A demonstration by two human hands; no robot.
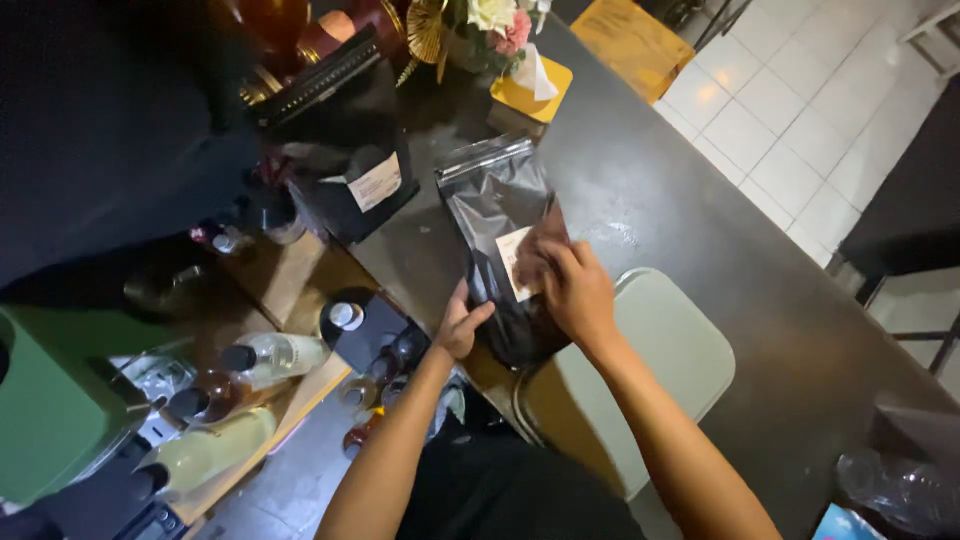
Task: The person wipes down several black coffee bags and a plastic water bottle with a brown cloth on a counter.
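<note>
A glossy black plastic pouch (492, 205) with a pale label lies flat on the dark counter (680, 200). My right hand (572, 288) presses down on its lower half, fingers over the label. My left hand (462, 322) grips the pouch's lower left edge, near the counter's rim. A second black pouch (362, 190) with a white label lies just beyond to the left.
A pale green chair seat (672, 350) sits under the counter edge. Several bottles (270, 358) stand on a lower wooden shelf at left, beside a green machine (45, 410). Flowers (492, 20) and a yellow tissue holder (530, 88) stand at the counter's far end. White tiled floor lies at right.
</note>
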